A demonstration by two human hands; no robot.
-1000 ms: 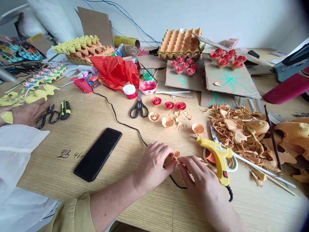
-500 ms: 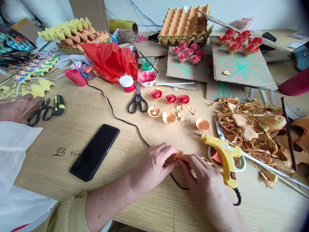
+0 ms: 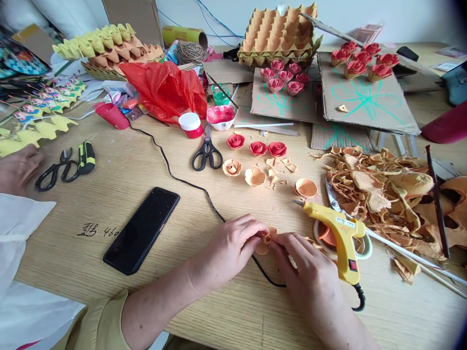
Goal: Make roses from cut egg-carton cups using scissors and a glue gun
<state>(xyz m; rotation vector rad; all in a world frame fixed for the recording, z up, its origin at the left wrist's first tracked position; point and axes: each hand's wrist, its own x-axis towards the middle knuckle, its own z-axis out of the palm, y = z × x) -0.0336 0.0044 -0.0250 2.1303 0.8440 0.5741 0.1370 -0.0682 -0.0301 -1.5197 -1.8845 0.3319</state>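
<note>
Between my two hands is a small orange carton flower (image 3: 262,248), its petals partly covered by fingers. My left hand (image 3: 233,243) pinches it from the left side. From the right, the fingertips of my right hand (image 3: 304,257) close on the same flower. Just right of my right hand lies a yellow glue gun (image 3: 341,233), nozzle pointing up-left. Above my hands rest a plain orange cup (image 3: 306,188), a petal cup (image 3: 255,177), an unpainted flower (image 3: 232,167) and red flowers (image 3: 258,148).
A phone (image 3: 141,231) lies left of my left hand, black scissors (image 3: 207,154) beyond it. A black cord (image 3: 168,165) crosses the table. Carton scraps (image 3: 379,194) pile up at right. Another person's hand (image 3: 20,167) is at far left, near pliers (image 3: 58,170).
The flower between my fingers has turned, and more of its lower petal shows. The other person's hand has moved left, away from the pliers. The view has shifted slightly.
</note>
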